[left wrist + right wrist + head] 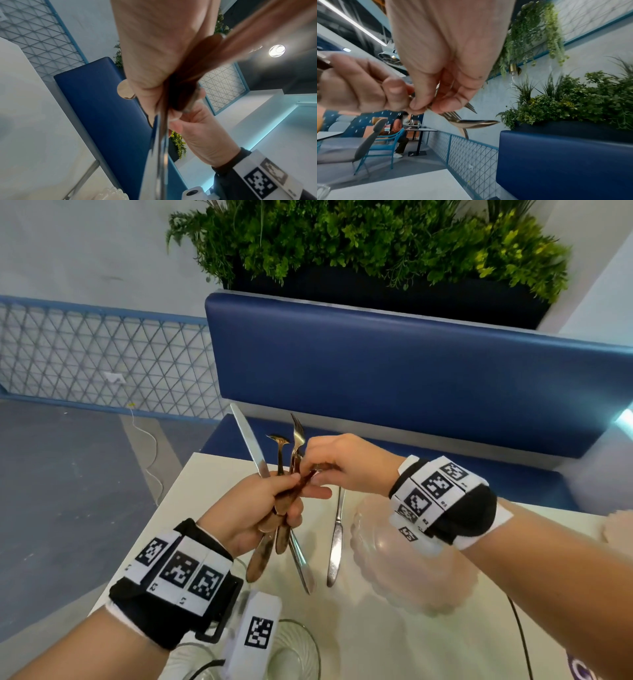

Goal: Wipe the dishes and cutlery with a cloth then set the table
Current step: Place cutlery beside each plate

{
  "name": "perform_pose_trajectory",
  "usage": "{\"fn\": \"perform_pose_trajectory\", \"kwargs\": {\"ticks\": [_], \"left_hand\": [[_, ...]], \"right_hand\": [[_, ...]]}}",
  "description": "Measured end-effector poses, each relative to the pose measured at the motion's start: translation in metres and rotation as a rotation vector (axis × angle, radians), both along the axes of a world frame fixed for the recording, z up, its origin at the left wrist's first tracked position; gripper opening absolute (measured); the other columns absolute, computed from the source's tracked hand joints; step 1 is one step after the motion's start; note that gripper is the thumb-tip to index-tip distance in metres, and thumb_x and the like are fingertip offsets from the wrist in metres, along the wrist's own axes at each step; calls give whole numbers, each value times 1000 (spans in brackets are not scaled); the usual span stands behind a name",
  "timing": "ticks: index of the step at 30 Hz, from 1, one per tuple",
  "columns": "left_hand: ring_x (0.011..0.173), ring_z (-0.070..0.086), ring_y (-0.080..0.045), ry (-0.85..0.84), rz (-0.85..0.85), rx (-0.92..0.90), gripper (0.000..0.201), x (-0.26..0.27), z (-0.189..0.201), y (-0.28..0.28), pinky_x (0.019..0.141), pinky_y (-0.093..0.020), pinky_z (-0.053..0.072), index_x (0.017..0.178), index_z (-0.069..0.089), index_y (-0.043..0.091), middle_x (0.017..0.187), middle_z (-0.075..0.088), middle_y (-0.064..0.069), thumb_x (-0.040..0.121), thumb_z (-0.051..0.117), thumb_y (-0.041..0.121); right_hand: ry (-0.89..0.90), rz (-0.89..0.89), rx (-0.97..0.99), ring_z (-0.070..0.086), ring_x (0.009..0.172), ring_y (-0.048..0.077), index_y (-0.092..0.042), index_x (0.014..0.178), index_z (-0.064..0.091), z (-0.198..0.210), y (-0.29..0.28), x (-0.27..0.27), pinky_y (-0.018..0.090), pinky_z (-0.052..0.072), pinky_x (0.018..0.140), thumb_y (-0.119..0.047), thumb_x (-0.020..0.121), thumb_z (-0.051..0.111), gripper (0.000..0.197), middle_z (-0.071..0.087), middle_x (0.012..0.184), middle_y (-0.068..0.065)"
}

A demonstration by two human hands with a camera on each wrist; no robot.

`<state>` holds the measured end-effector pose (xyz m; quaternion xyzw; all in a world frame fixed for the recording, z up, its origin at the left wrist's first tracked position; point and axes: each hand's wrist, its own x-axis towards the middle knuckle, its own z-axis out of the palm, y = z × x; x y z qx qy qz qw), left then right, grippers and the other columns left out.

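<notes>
My left hand [260, 508] grips a bundle of cutlery above the white table [212, 484]: a silver knife [248, 440], a gold spoon [280, 445] and a gold fork [297, 436], all pointing up and away. My right hand [337, 467] reaches in from the right and pinches one gold piece of the bundle by its neck; in the right wrist view the thumb and fingers [423, 100] close on it just behind the fork tines [452, 116] and the spoon bowl [476, 123]. A second silver knife [337, 539] lies flat on the table.
A scalloped glass plate [404, 570] lies under my right wrist, and glass dishes [291, 652] sit at the near edge. A blue bench [394, 378] with a planter [376, 244] stands behind the table. A mesh railing [102, 357] and open floor lie to the left.
</notes>
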<state>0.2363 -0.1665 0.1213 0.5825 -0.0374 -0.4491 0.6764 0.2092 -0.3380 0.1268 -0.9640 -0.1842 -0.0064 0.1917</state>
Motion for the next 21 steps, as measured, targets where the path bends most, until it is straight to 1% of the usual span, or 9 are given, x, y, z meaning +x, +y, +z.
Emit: {"fn": "perform_pose_trajectory", "kwargs": {"ticks": [4, 7, 10, 14, 16, 17, 19, 20, 21], "left_hand": [[37, 46, -10, 10, -31, 55, 28, -3, 4, 1, 38, -20, 42, 103, 60, -4, 91, 72, -22, 97, 40, 14], [37, 50, -12, 35, 17, 101, 25, 4, 6, 8, 35, -19, 42, 96, 56, -2, 77, 73, -18, 97, 38, 15], [33, 47, -12, 65, 105, 113, 24, 16, 6, 19, 31, -16, 37, 102, 52, -3, 52, 66, -8, 96, 35, 13], [33, 48, -12, 123, 293, 26, 16, 29, 4, 34, 36, -18, 43, 94, 50, 2, 58, 67, -10, 96, 37, 11], [36, 49, -11, 104, 298, 7, 21, 31, 4, 37, 36, -19, 43, 101, 53, 1, 56, 67, -7, 97, 37, 13], [36, 48, -11, 90, 292, 4, 26, 31, 5, 37, 35, -18, 42, 112, 53, -1, 51, 65, -5, 98, 37, 14], [37, 47, -10, 55, 278, 6, 38, 29, 5, 35, 33, -17, 40, 130, 45, -4, 45, 60, -1, 99, 36, 15], [38, 47, -10, 45, 273, 4, 39, 29, 5, 35, 33, -17, 40, 131, 44, -4, 44, 60, -1, 99, 36, 16], [38, 47, -10, 43, 267, 0, 37, 28, 6, 35, 33, -17, 40, 129, 46, -3, 45, 60, -1, 99, 36, 16]], "right_hand": [[74, 8, -85, 45, 75, 8, -7, 94, 67, 5, -1, -7, 13, 33, 66, -15, 86, 62, 13, 50, 86, -6], [84, -62, -73, 43, 65, 2, -7, 91, 67, 3, -12, -10, 7, 31, 62, -14, 85, 64, 10, 51, 84, -6], [115, -216, -71, 44, 62, -1, -7, 86, 65, -6, -25, -12, 6, 31, 59, -13, 83, 66, 7, 49, 75, -9], [212, -515, 69, 54, 65, 11, -8, 84, 64, -31, -27, -10, 19, 41, 64, -15, 84, 66, 7, 58, 73, -3], [297, -672, 252, 58, 56, 9, -10, 79, 62, -51, -20, -5, 18, 46, 59, -14, 84, 66, 8, 62, 67, -1], [341, -744, 303, 59, 55, 8, -11, 76, 62, -64, -15, 0, 18, 48, 58, -15, 85, 66, 10, 64, 66, 0], [441, -853, 307, 60, 59, 10, -7, 80, 66, -89, -4, 10, 22, 54, 65, -19, 86, 64, 13, 69, 74, 3], [496, -891, 292, 59, 59, 9, -4, 85, 68, -101, 2, 14, 21, 54, 66, -21, 87, 63, 17, 71, 77, 3], [542, -928, 293, 57, 55, 6, -4, 86, 69, -112, 7, 18, 18, 51, 60, -21, 87, 61, 19, 70, 72, 0]]}}
